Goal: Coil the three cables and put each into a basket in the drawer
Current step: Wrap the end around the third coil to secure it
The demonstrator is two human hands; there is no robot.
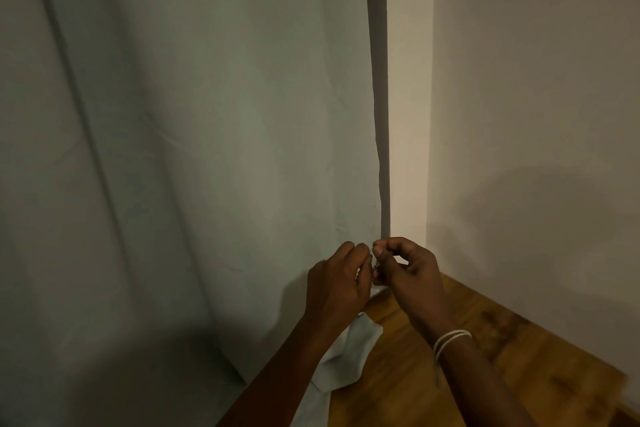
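Observation:
My left hand point(337, 282) and my right hand point(407, 270) are raised together in front of me, fingertips touching. Between them they pinch a thin, pale piece of cable point(374, 258); only a short bit shows between the fingers. The rest of that cable is hidden by the hands. A white cord point(450, 340) is wound several times around my right wrist. No drawer, basket or other cable is in view.
A pale grey-green curtain point(173, 166) hangs across the left and reaches the wooden floor point(485, 357). Its hem point(349, 357) bunches on the floor under my left forearm. White walls point(536, 114) form a corner at the right.

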